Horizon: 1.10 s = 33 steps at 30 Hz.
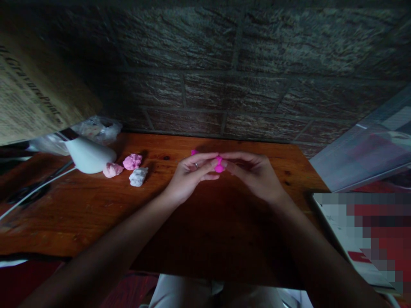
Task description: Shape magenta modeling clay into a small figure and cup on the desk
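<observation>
Between the fingertips of both hands is a small bright pink lump (pixel 219 165), soft-looking like modelling clay. My left hand (pixel 194 171) pinches it from the left, and a ring shows on one finger. From the right, my right hand (pixel 252 172) grips it with thumb and forefinger. Another bit of bright pink clay (pixel 194 152) shows just behind my left hand, partly hidden by it. To the left on the table lie a pink crumpled lump (pixel 132 161), a paler pink lump (pixel 113 170) and a white lump (pixel 138 176).
A white lamp base (pixel 90 156) with a cord and a printed paper shade (pixel 41 94) stands at the left of the wooden table (pixel 96 214). Behind it lies a clear plastic bag (pixel 99 128). A stone-block wall (pixel 205 94) closes the back; a translucent panel (pixel 362 137) is at right.
</observation>
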{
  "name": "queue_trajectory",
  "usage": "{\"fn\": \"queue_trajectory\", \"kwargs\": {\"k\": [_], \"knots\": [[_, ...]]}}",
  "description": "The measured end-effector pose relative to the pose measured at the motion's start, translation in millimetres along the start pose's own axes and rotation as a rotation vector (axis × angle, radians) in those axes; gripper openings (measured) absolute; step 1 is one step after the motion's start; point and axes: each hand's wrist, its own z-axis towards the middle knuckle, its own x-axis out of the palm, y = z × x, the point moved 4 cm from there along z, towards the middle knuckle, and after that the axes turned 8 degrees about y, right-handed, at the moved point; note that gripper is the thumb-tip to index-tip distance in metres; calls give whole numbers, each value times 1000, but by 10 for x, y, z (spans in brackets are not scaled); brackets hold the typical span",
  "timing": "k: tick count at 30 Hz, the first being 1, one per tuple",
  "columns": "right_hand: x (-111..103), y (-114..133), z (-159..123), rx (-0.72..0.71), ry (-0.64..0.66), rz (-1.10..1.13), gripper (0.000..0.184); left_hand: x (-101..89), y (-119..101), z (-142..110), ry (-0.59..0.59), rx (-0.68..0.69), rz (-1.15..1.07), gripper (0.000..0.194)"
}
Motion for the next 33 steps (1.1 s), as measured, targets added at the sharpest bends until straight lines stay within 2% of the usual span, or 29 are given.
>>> {"fn": "queue_trajectory", "kwargs": {"k": [12,17,23,28,33], "knots": [[-13,38,2,41,-55,-8,23,8,28,-13,35,-18,12,35],[-19,26,3,43,-64,-7,17,40,18,-10,74,-4,-9,32],[-6,33,4,61,-65,7,19,29,30,-13,29,-34,-19,33],[-16,3,-2,100,-80,0,19,23,43,-18,42,-48,-7,36],[-23,-57,-12,129,-83,93,19,11,53,-10,10,-52,-44,34]]}}
